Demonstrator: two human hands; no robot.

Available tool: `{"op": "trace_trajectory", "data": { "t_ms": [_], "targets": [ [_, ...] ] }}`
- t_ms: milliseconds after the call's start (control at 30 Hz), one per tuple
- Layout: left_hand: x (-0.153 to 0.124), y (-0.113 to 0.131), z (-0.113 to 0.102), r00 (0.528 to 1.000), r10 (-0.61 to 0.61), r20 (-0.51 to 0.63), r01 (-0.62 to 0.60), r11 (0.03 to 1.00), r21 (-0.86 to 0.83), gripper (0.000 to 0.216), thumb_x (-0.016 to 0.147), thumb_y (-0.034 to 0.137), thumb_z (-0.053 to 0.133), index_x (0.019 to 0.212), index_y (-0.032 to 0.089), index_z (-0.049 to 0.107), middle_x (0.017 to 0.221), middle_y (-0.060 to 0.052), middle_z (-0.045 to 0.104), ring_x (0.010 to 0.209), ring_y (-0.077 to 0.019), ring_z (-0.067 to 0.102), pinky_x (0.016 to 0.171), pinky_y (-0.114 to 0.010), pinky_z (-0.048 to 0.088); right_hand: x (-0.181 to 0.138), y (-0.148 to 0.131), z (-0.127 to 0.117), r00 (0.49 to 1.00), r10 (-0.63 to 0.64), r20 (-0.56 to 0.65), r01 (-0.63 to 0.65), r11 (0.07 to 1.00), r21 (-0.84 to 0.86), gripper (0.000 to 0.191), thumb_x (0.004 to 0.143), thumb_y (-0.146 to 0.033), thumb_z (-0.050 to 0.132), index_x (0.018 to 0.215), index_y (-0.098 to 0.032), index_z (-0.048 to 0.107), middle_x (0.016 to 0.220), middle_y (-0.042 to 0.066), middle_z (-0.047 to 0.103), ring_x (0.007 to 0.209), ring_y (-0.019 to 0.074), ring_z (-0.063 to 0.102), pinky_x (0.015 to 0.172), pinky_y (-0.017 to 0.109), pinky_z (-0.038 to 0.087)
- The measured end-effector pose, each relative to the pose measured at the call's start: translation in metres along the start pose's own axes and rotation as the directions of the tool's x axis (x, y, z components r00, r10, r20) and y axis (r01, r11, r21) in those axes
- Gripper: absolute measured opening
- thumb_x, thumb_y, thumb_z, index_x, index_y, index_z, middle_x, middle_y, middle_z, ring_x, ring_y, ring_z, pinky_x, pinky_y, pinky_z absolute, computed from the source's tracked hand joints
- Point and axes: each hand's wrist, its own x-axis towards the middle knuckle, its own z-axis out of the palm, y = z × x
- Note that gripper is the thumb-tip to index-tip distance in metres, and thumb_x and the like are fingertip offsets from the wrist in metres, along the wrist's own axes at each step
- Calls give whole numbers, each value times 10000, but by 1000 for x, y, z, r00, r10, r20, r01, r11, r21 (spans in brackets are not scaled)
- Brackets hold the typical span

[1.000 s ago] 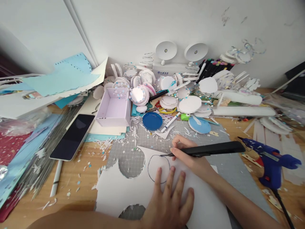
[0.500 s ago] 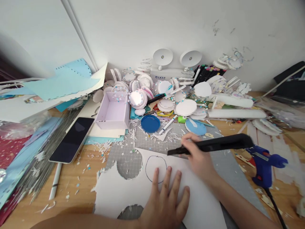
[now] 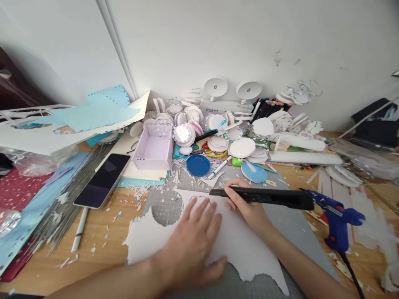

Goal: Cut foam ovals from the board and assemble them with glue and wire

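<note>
My left hand lies flat on a white foam sheet, fingers stretched out over the drawn circle. Only the top arc of that circle shows. In my right hand is a long black utility knife, held between thumb and fingers. Its tip points left, near the sheet's far edge; whether the blade touches the sheet I cannot tell. Round cutouts leave curved notches along the left and near edges of the sheet. Beneath it is a grey cutting mat.
Beyond the sheet are a blue lid, a white marker and a lilac box. A phone lies left. On the right stands a blue glue gun. Several white foam discs crowd the back, and scraps litter the table.
My left hand has moved up and left over the drawn circle. The knife has come left and lower, to the sheet's far edge. More of the sheet's notched near edge shows.
</note>
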Motion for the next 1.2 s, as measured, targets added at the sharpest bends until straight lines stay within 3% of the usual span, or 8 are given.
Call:
{"op": "trace_trajectory", "data": {
  "t_ms": [100, 200, 533, 767, 1000, 1200],
  "targets": [
    [-1, -25, -2, 989, -88, -118, 84, 996, -33, 357, 903, 322, 440, 1164, 129, 588, 1242, -112, 635, 1201, -270, 534, 1105, -478, 294, -5, 2, 1, 1000, 10, -3, -10, 998, -57, 173, 923, -409, 514, 897, -240, 543, 548, -69, 453, 515, 130, 465, 557, 262, 384],
    [-2, -40, 4, 987, -48, -154, 47, 999, -12, 307, 901, 231, 445, 1150, 135, 597, 1208, -98, 658, 1143, -241, 575, 1042, -440, 376, -7, -1, 3, 1000, -12, 19, 15, 985, -170, 168, 934, -391, 491, 909, -238, 555, 585, -54, 482, 558, 141, 486, 590, 267, 392],
    [-6, -44, 5, 997, -51, -53, 48, 997, -52, 409, 883, 256, 485, 1269, 127, 528, 1318, -101, 584, 1234, -255, 501, 1066, -430, 368, -8, -10, 9, 995, -71, 75, 94, 922, -375, 130, 926, -310, 486, 891, -237, 587, 825, -2, 642, 760, 157, 608, 687, 259, 455],
    [-5, -42, 4, 995, -103, 1, 102, 992, -79, 410, 878, 279, 498, 1269, 161, 527, 1339, -78, 558, 1247, -261, 470, 1073, -422, 363, -9, -5, 6, 939, -254, 233, 333, 843, -422, 96, 876, -215, 521, 924, -244, 599, 840, 8, 683, 752, 177, 646, 709, 291, 483],
    [-5, -42, 4, 994, -106, 37, 109, 991, -76, 406, 893, 304, 475, 1270, 160, 521, 1324, -79, 559, 1240, -268, 456, 1069, -428, 351, -11, -11, 7, 970, -203, 137, 242, 871, -427, 77, 883, -232, 517, 917, -269, 576, 778, -4, 672, 664, 181, 638, 609, 289, 488],
    [-4, -43, 3, 993, -116, 36, 119, 990, -72, 404, 890, 312, 482, 1267, 171, 517, 1325, -87, 550, 1207, -271, 478, 1042, -439, 369, -12, -4, 9, 956, -257, 141, 293, 859, -419, 74, 877, -239, 515, 906, -255, 581, 805, 15, 689, 709, 198, 663, 640, 304, 501]
  ]
}}
